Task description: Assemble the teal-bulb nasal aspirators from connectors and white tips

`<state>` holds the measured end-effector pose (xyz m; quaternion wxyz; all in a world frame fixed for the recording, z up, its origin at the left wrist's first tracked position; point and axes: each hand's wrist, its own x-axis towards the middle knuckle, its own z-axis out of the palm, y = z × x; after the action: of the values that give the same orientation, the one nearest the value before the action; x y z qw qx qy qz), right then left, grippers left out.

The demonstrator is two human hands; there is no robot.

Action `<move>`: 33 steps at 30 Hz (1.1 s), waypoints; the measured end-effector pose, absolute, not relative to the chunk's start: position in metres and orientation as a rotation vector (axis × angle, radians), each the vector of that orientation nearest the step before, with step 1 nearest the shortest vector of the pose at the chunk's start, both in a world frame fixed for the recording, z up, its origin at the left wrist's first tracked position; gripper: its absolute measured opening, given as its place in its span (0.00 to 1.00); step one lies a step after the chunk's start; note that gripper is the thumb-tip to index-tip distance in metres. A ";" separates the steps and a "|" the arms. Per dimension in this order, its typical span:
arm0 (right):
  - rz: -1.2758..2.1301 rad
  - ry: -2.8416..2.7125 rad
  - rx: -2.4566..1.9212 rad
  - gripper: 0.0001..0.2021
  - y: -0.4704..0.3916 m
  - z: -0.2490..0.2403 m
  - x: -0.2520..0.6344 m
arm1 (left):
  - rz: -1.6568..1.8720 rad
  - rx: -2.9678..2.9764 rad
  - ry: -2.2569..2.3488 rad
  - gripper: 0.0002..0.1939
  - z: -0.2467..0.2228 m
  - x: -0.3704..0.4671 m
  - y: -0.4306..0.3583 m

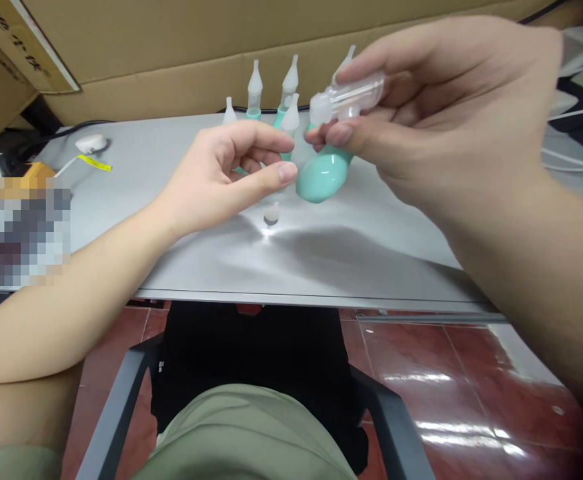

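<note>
My right hand (436, 100) grips a clear plastic tube (359, 95) with a whitish end between thumb and fingers. A teal bulb (323, 176) hangs just below those fingers; how it joins the tube is hidden. My left hand (231, 167) is beside the bulb, thumb and forefinger apart, holding nothing. Behind both hands stand several teal bulbs with pointed white tips, among them one upright nozzle (255, 87) and another (290, 80). On the grey table (211, 267), a small white cap (272, 213) lies below my left thumb.
A cardboard wall (161, 47) rises along the table's back edge. At the left are a white round device (91, 143), a yellow tag (95, 163) and cables. More cables and dark items lie at the far right. A chair armrest (121, 413) is below.
</note>
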<state>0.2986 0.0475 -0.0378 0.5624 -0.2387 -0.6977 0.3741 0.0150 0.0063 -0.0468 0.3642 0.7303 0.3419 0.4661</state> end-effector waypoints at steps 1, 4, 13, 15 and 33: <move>0.758 -1.640 -0.452 0.20 0.042 -0.034 0.290 | 1.207 1.880 0.869 0.38 -0.046 0.015 0.006; 0.742 -1.699 -0.332 0.23 0.036 -0.026 0.270 | 1.197 1.879 0.851 0.39 -0.043 0.016 0.002; 0.802 -1.489 -0.344 0.33 0.041 -0.043 0.253 | 0.996 1.782 0.900 0.34 -0.036 0.020 -0.004; 0.813 -1.483 -0.312 0.30 0.042 -0.048 0.258 | 0.980 1.758 0.907 0.30 -0.035 0.021 -0.004; 0.973 -1.574 -0.371 0.20 0.039 -0.050 0.273 | 1.051 1.600 1.003 0.08 -0.027 0.021 -0.002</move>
<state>0.2732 0.0387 -0.0504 0.5870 -0.1591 -0.6752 0.4174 0.0212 -0.0019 -0.0271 0.4711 0.6531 0.4094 0.4289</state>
